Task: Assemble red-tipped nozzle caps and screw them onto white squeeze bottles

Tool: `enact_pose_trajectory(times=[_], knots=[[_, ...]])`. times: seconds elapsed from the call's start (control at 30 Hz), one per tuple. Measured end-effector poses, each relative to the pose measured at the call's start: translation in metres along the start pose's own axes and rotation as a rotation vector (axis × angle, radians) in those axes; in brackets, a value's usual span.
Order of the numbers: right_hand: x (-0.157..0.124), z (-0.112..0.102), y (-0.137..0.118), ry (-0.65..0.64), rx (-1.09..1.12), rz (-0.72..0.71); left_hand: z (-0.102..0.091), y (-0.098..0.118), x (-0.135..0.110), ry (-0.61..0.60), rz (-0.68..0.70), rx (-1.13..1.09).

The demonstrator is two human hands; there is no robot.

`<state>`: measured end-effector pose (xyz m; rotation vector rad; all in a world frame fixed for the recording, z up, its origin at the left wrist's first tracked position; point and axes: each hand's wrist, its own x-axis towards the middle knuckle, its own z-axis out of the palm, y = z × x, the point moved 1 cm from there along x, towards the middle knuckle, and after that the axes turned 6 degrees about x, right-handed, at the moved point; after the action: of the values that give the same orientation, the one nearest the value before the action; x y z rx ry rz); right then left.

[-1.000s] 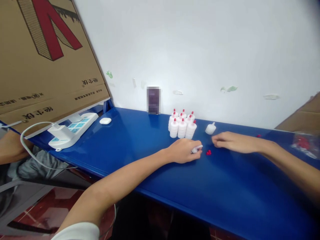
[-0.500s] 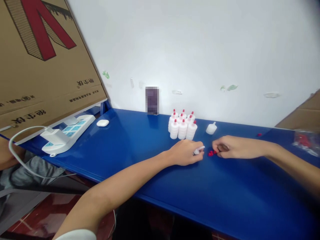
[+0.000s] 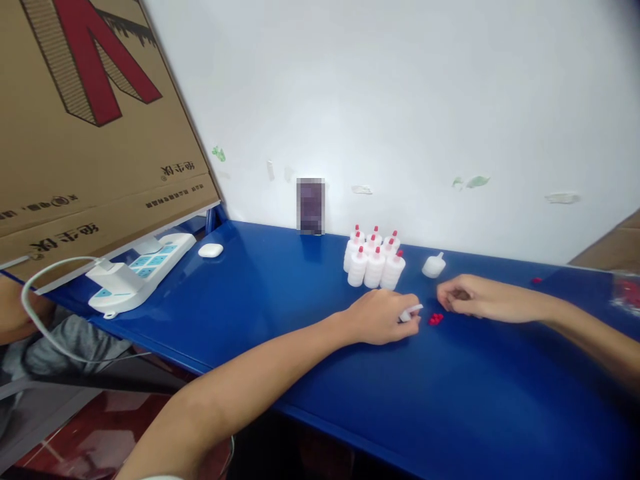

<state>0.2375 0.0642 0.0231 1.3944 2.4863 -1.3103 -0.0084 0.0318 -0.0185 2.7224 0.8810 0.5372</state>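
Note:
My left hand (image 3: 383, 317) rests on the blue table (image 3: 280, 313), fingers wrapped round a small white bottle (image 3: 411, 312) whose nozzle pokes out to the right. A few small red caps (image 3: 436, 319) lie on the table just right of that nozzle. My right hand (image 3: 475, 298) lies beside them with its fingertips pinched together; whether a cap is in the pinch is hidden. Behind my left hand stands a cluster of several white bottles with red caps (image 3: 374, 261). One uncapped white bottle (image 3: 433, 266) stands apart, to the right of the cluster.
A white power strip (image 3: 140, 270) with a cable and a white earbud case (image 3: 211, 251) lie at the table's left end, under a leaning cardboard box (image 3: 85, 113). A lone red cap (image 3: 537, 281) and a bag of red caps (image 3: 626, 293) are at the right. Another person's arm (image 3: 20, 313) shows at the left edge.
My right hand went down to the red caps half a second ago, and now it has drawn back a little with its fingertips pinched. My left hand keeps hold of the bottle.

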Motion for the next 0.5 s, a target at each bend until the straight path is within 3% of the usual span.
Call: enact_pose_trajectory(times=[0.07, 0.2, 0.33, 0.5], knots=[[0.000, 0.002, -0.003, 0.022, 0.025, -0.011, -0.001, 0.000, -0.001, -0.023, -0.025, -0.008], [-0.005, 0.014, -0.028, 0.174, 0.001, -0.162, -0.007, 0.002, -0.003, -0.068, -0.111, -0.082], [-0.007, 0.031, -0.052, 0.244, -0.132, -0.216, -0.012, 0.004, -0.005, -0.013, -0.106, -0.173], [-0.005, 0.041, -0.055, 0.297, -0.203, -0.295, -0.010, 0.002, -0.006, 0.046, -0.099, -0.201]])
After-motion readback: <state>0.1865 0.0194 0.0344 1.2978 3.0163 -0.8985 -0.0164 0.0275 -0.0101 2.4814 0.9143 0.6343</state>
